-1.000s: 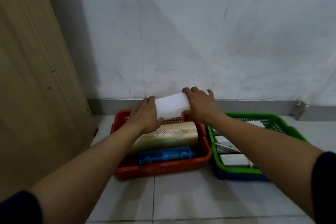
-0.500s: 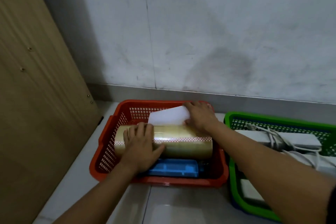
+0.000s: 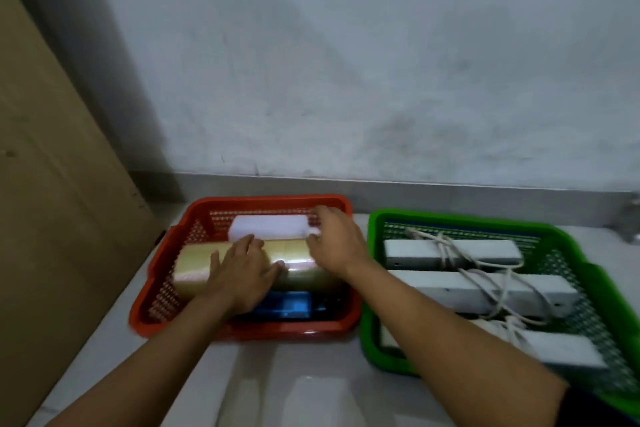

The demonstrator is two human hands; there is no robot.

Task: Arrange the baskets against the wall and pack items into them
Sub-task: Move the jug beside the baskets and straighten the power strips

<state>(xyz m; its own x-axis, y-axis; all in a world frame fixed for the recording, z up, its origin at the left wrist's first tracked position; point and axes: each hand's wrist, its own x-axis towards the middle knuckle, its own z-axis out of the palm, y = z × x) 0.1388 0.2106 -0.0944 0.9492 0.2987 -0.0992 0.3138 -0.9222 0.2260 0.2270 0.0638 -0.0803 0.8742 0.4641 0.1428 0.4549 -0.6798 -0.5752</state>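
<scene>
- Against the wall (image 3: 381, 62), red basket (image 3: 166, 288) and green basket (image 3: 372, 288) sit side by side, both loaded.
- Left hand (image 3: 239, 277) lies flat on the tape roll (image 3: 194, 270); right hand (image 3: 337, 243) presses the white pack (image 3: 266, 227) into place, neither closed around anything.
- Little seems left.

- Wall (image 3: 381, 62): pale, scuffed, dark smudges, beyond my fingers.
- Skirting strip (image 3: 450, 196): grey, along the wall's foot.
- Floor (image 3: 311, 392): pale glossy tile, beneath my forearms.
- Wooden panel (image 3: 52, 218): tan, left of my fingers.
</scene>
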